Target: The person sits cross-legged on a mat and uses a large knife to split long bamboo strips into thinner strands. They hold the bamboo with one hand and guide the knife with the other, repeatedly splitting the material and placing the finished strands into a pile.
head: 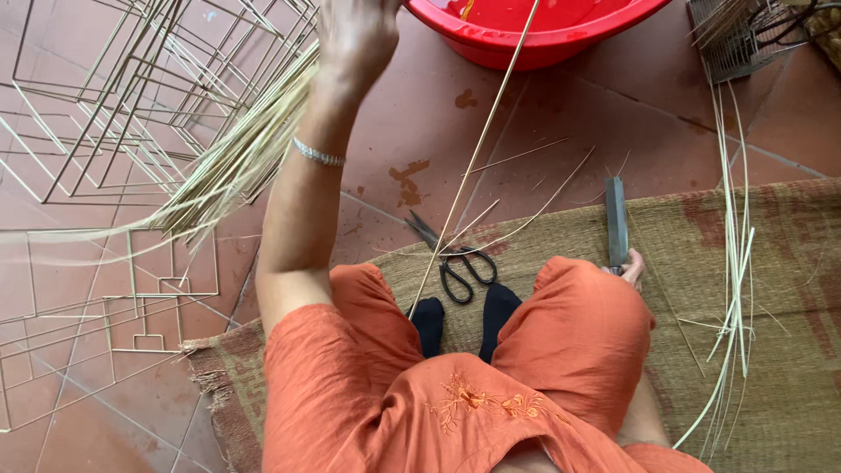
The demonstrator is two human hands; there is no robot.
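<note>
Progress is early, I judge: no weaving shows. My left hand (355, 35) is raised, fingers closed round a bundle of pale straw strips (232, 166) fanning leftward over wire frames (131, 96). My right hand (631, 265) grips a flat blade (617, 219) on the mat (771, 263); scissors (460, 258) lie unused.

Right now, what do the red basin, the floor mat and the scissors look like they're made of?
Red basin: probably plastic, glossy with bright highlights. Floor mat: woven plant fibre, matte, with a frayed edge. Scissors: dark metal blades, seemingly black-coated loop handles.
</note>
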